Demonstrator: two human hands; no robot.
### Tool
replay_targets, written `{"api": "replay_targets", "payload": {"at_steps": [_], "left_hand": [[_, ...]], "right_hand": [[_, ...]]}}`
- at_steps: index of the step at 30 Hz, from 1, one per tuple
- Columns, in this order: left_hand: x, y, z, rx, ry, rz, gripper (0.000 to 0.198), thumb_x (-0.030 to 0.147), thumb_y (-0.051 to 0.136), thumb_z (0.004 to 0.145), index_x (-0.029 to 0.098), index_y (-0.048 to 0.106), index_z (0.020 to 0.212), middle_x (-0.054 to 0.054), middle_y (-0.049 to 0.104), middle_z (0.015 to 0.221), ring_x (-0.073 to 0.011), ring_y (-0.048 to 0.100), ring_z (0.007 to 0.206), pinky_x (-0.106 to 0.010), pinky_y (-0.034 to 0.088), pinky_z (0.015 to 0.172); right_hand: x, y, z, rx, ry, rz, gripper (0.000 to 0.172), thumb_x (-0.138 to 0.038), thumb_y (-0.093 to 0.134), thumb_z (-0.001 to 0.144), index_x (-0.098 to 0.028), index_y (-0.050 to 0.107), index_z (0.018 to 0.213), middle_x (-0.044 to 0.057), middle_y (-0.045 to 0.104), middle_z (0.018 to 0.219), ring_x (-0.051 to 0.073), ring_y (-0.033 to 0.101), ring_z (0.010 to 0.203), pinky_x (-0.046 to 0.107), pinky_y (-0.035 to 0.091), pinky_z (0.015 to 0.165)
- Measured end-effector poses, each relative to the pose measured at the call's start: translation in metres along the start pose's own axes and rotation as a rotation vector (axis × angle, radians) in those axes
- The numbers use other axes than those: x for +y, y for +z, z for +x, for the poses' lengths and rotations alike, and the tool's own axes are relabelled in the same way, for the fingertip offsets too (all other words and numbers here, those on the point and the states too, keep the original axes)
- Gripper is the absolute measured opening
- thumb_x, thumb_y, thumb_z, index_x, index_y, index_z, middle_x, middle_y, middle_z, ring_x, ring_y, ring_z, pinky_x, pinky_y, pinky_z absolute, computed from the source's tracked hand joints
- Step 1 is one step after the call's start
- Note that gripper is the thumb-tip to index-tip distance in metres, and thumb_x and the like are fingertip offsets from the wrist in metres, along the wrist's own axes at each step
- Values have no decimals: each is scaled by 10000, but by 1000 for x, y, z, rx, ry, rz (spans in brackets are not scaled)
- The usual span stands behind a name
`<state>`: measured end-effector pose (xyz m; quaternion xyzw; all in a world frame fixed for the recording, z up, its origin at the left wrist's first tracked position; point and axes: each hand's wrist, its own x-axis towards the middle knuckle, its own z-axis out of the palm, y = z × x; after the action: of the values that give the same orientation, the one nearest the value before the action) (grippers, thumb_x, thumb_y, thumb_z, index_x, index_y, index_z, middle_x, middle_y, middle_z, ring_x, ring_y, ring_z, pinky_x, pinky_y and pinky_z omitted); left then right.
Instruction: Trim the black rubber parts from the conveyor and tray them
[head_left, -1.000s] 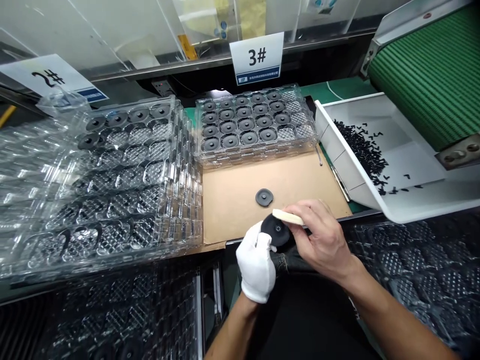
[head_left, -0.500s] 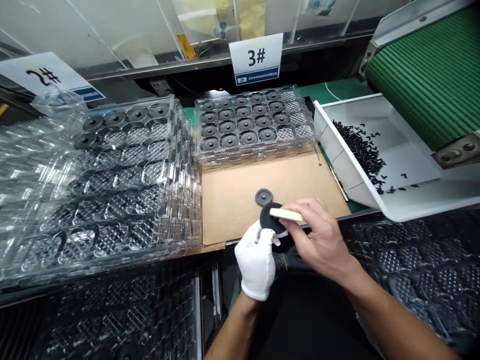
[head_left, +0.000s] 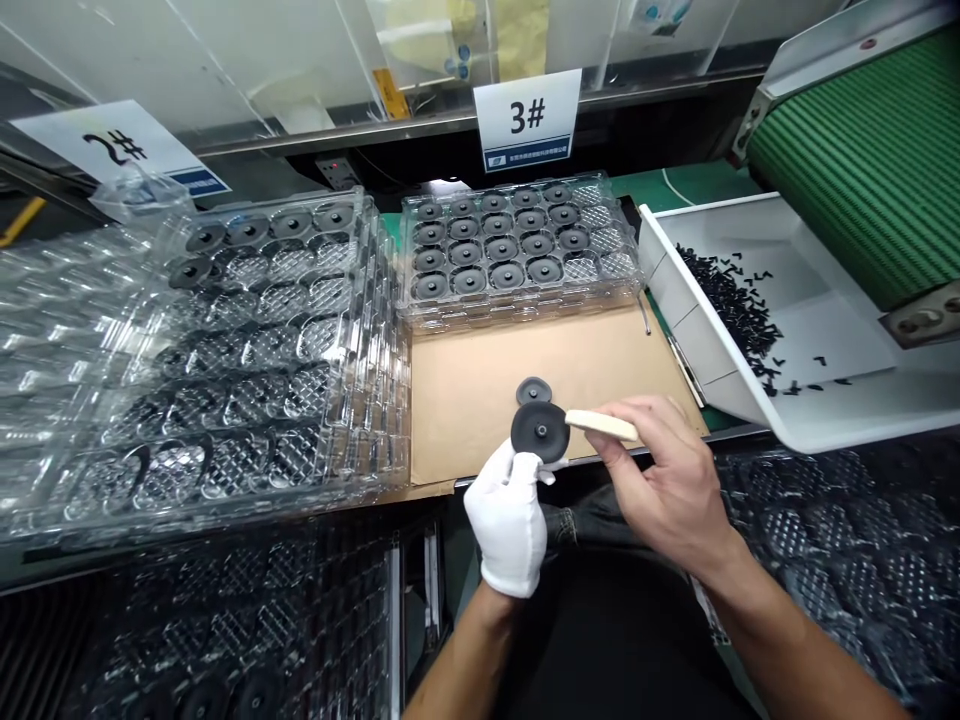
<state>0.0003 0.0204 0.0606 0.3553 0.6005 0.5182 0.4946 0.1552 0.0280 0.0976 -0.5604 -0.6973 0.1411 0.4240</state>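
Note:
My left hand (head_left: 510, 520), in a white glove, pinches a round black disc (head_left: 538, 432) by its lower edge and holds it upright over the near edge of a cardboard sheet (head_left: 480, 390). My bare right hand (head_left: 660, 485) grips a flat cream-coloured stick (head_left: 600, 426) whose tip rests at the disc's right side. A second, smaller black disc (head_left: 533, 391) lies flat on the cardboard just beyond the held one.
A clear blister tray (head_left: 517, 250) filled with black discs sits behind the cardboard under a "3#" sign (head_left: 529, 122). Stacked clear trays (head_left: 225, 350) fill the left. A white bin (head_left: 780, 330) of small black parts stands right, below a green conveyor (head_left: 870, 160).
The left hand has raised the disc and turned its face toward me, moving it a little forward over the cardboard. The right hand's stick has shifted from across the disc to its right side.

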Motion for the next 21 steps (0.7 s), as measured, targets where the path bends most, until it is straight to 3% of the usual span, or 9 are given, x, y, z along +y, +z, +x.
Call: {"api": "replay_targets", "payload": {"at_steps": [10,15,17,21], "left_hand": [[6,2,-3,-8,6,46,225,299,628,927,170,809,964,1,704,749,-134,573,682,-236,493,675],[0,1,-2,-29,31,104,212,297,654,901,171,810,968,-16,721,778,-146,587,697,-248,499,683],[-1,1,0,-32,38,86,185,289,638,909,174,782,888,1,674,734,-141,564,688,-243,481,676],[0,-1,6,0,-10,-25,192,257,606,915,177,673,754,15,579,690,-138,507,683,-242,441,663]], "right_hand": [[-2,10,-1,-79,-43,-34,147,-164,615,997,-197,681,1123,74,693,1029,224,592,945,424,491,863],[-4,7,6,-267,-81,33,183,-152,593,997,-228,705,1120,54,692,1017,233,579,971,432,477,879],[-3,6,6,-216,-47,131,190,-168,610,996,-249,710,1135,47,697,1037,227,603,998,421,491,897],[17,8,-1,52,201,237,177,-309,687,973,-261,719,1140,51,702,1085,223,664,1034,396,522,919]]}}
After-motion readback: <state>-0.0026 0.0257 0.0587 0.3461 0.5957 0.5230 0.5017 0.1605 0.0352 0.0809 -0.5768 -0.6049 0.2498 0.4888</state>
